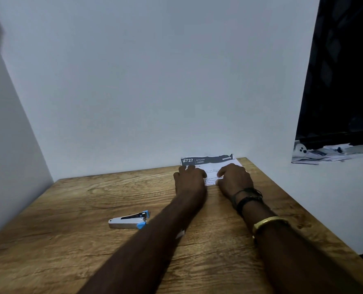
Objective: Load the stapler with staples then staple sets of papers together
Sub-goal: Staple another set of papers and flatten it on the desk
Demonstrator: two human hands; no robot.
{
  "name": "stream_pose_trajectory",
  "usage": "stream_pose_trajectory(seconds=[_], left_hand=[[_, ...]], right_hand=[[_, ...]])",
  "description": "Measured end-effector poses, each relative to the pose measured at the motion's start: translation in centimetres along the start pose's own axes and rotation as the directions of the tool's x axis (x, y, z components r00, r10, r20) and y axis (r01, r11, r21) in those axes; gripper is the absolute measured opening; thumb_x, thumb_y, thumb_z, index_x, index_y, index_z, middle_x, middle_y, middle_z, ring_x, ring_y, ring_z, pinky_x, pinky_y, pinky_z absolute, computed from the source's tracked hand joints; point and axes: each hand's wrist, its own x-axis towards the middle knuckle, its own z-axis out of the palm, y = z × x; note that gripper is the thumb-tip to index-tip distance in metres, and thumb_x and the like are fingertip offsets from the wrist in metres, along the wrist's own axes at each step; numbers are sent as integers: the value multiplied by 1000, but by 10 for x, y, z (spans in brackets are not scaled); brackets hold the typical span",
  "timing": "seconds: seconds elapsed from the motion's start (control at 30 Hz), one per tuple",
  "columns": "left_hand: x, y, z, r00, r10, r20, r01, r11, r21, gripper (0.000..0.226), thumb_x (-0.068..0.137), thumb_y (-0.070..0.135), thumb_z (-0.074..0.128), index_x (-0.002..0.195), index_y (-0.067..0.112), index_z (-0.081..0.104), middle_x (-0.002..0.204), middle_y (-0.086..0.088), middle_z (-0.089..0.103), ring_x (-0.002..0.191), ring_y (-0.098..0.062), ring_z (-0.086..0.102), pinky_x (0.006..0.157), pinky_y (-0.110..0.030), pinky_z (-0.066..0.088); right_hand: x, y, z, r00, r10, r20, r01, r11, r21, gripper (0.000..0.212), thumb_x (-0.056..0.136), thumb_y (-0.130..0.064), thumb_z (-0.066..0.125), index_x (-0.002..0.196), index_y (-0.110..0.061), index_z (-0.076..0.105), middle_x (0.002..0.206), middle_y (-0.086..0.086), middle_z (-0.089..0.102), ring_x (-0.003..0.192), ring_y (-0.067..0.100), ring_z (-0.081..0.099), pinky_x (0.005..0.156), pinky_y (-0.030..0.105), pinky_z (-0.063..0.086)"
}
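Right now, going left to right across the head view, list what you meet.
Stapler → left hand → right hand → scattered papers on the far ledge. The printed sheet lies under both hands and spans them, so it is left out.

Silver-and-blue stapler (pixel 129 220), brown wood-grain table (pixel 91 209), white papers (pixel 210 166) with dark header band.
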Motion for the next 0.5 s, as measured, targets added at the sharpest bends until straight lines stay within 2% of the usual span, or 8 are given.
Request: stream_pose_trajectory(seconds=[0.23, 0.37, 0.5], left_hand=[[10, -2, 6, 999, -26, 25, 26, 1000, 8, 34, 88, 12, 56, 117, 26, 69, 126, -2, 65, 123, -30, 49, 101, -41, 35], [12, -2, 8, 997, -40, 73, 40, 999, 10, 33, 86, 14, 60, 117, 24, 68, 125, -3, 66, 124, -31, 51, 103, -42, 34], [14, -5, 6, 994, -37, 102, 41, 999, -32, 34, 87, 14, 61, 118, 26, 68, 126, -3, 67, 125, -30, 53, 104, -42, 36]], right_hand=[[15, 2, 10, 1000, -21, -9, 21, 1000, -4, 20, 87, -18, 66, 102, -26, 78, 118, 1, 72, 115, 27, 65, 90, 32, 53], [18, -2, 15, 1000, -22, -19, 21, 998, -58, 20, 88, -24, 61, 100, -23, 78, 110, 0, 75, 106, 26, 69, 84, 32, 56], [16, -2, 16, 999, -49, -7, 48, 995, -83, 20, 89, -23, 61, 100, -23, 77, 111, 0, 75, 106, 25, 69, 85, 34, 58]])
